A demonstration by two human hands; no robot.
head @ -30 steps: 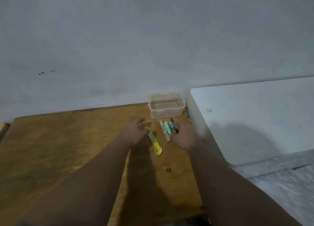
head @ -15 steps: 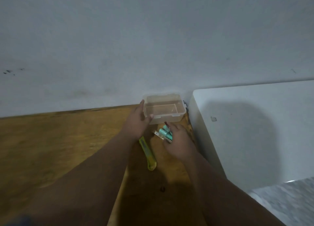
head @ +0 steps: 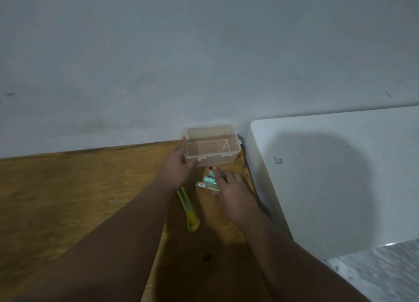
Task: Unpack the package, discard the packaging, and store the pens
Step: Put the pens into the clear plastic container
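A clear plastic storage box [head: 233, 152] stands at the back of the wooden table, against the wall. My left hand [head: 179, 165] grips its near left corner, thumb over the rim. Just in front of the box, my right hand [head: 231, 188] holds a bundle of pens [head: 209, 180] with teal caps and a dark red tip, a little above the table. Most of the bundle is hidden under my fingers. A yellow-green utility knife [head: 189, 211] lies on the table between my forearms.
The wooden table [head: 68, 199] runs left from the box to the frame edge. A white cabinet or appliance [head: 340, 177] stands tight against the table's right edge. The grey wall rises directly behind the box. A patterned floor [head: 385, 272] shows at the lower right.
My left hand went from the knife to the box's left corner and took hold of it. My right hand gathered the pens and lifted them toward the box.
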